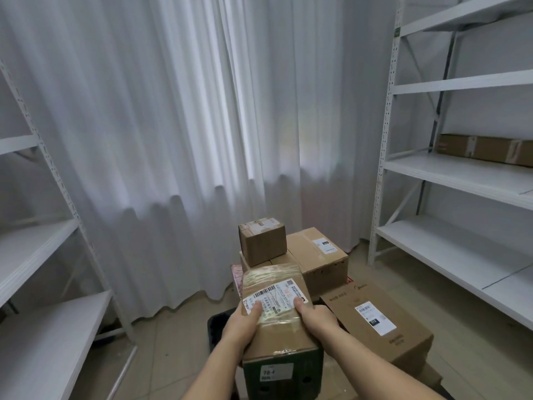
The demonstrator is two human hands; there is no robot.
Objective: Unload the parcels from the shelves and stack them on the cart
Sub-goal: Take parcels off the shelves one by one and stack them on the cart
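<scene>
A long brown parcel with a white label and clear tape is held in front of me over the loaded cart. My left hand grips its left side, thumb on the label. My right hand grips its right side, thumb on top. Its near end has a dark green face marked 78-4. Beneath and beyond lie stacked parcels: a small cube box, a medium box and a large labelled box. One flat brown parcel lies on the right shelf. The cart deck is hidden under the boxes.
White metal shelving stands on the left and on the right. White curtains hang across the back. A dark bin sits on the tiled floor left of the stack.
</scene>
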